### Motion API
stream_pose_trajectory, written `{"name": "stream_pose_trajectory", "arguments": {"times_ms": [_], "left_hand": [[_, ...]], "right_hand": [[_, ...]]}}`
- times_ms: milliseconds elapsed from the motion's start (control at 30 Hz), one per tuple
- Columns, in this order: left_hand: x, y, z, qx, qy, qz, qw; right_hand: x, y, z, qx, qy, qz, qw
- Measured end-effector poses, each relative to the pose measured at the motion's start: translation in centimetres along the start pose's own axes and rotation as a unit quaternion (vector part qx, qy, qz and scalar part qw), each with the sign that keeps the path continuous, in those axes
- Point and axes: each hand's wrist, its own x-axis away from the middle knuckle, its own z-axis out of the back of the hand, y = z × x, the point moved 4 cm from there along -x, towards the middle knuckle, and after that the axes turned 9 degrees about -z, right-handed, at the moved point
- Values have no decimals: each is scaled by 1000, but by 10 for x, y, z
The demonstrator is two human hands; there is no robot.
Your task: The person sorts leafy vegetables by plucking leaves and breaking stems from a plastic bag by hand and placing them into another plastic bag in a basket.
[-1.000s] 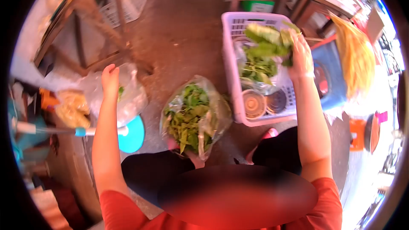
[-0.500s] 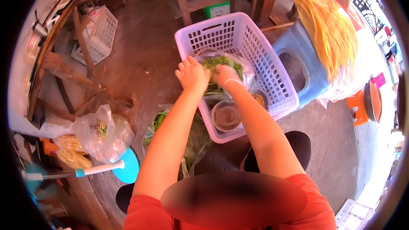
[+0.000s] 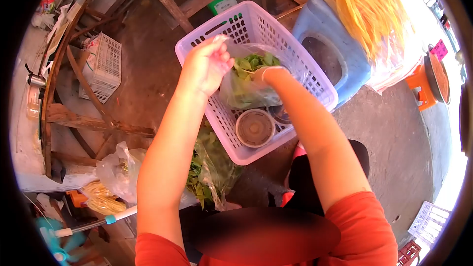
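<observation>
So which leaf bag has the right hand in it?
The bag in the lilac basket: the right hand is among its leaves. The other leaf bag sits outside the basket, with no hand in it.

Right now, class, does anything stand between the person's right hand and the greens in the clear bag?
Nothing visible does: the right hand is against the greens in the clear bag. The round tub stands beside the bag, not between them.

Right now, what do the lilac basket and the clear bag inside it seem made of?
Lilac basket: probably moulded plastic with a smooth, satin finish, given the even colour and regular slots. Clear bag: likely thin, shiny plastic film, as it wrinkles and shows the leaves inside; the exact plastic is impossible to tell.
</observation>
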Motion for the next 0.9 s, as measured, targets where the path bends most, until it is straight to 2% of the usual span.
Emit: {"name": "stream_pose_trajectory", "arguments": {"times_ms": [67, 167, 233, 300, 333, 367, 433, 467, 533, 700, 833, 900], "left_hand": [[17, 19, -46, 79, -100, -17, 992], [58, 45, -92, 182, -161, -38, 969], [82, 41, -89, 202, -140, -44, 968], [107, 21, -75, 224, -98, -41, 969], [118, 3, -61, 173, -64, -32, 982], [131, -18, -44, 109, 19, -25, 994], [154, -63, -11, 8, 62, 23, 998], [164, -82, 9, 1, 89, 50, 995], [182, -99, 26, -14, 97, 38, 994], [177, -87, 14, -43, 129, -13, 991], [145, -73, -10, -50, 102, -63, 992], [131, -66, -19, -57, 90, -102, 989]], "right_hand": [[26, -3, 41, -15, 40, 54, 998], [66, -9, 85, -28, 95, 121, 988], [79, -4, 82, 9, 106, 128, 986], [84, 9, 54, 96, 59, 79, 991], [82, 20, 32, 141, 22, 43, 989], [80, 32, 8, 182, -22, 2, 983], [71, 58, -38, 250, -104, -65, 960], [69, 65, -48, 264, -126, -78, 953], [86, 52, -36, 263, -133, -69, 953], [148, 0, 48, 194, -48, 27, 979], [134, -16, 46, 225, 24, 53, 973], [124, -23, 20, 188, -48, 59, 979]]}}
